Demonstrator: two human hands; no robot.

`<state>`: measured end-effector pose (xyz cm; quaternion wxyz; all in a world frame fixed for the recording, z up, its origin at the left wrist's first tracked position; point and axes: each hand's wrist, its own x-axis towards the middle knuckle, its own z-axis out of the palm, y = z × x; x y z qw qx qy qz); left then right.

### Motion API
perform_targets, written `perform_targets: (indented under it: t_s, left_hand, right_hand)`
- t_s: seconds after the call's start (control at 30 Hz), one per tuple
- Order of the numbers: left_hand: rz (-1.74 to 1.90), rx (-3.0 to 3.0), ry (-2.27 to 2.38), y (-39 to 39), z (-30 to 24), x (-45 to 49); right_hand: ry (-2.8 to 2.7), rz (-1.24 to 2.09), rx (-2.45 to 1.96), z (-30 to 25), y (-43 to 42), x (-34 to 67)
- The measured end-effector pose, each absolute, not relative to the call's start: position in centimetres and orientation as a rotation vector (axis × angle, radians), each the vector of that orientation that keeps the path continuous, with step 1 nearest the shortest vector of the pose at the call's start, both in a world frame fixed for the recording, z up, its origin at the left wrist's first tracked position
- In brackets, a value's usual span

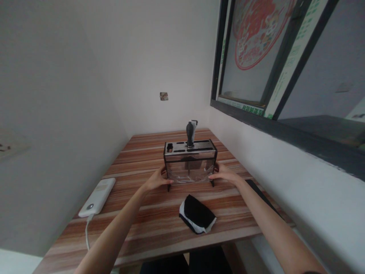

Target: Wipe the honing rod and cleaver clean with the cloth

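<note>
A knife block (189, 169) with clear sides, black end frames and a slotted metal top stands upright on the wooden table. Out of its top rises one black handle (189, 133), with a pale item close beside it. My left hand (157, 179) grips the block's left end, thumb along the lower front edge. At the right end, my right hand (224, 173) holds it the same way, its other fingers partly hidden behind the frame. In front of the block lies a folded black and white cloth-like piece (198, 214).
A white power bank (97, 198) with a plugged-in cable (87, 232) lies at the table's left. Near the right edge, partly behind my forearm, is a flat dark object (264, 198). Walls border the table (137, 152), and a dark window frame (242, 118) juts out at right.
</note>
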<state>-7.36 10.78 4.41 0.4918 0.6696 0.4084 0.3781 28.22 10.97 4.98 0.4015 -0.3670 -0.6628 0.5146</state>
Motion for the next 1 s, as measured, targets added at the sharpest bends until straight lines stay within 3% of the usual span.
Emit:
perform_targets:
  t_s: [1.0]
  left_hand:
    - [0.942, 1.673, 0.805, 11.2, 3.6, -0.6]
  right_hand:
    - [-1.619, 1.212, -1.151, 3.5, 11.9, 35.7]
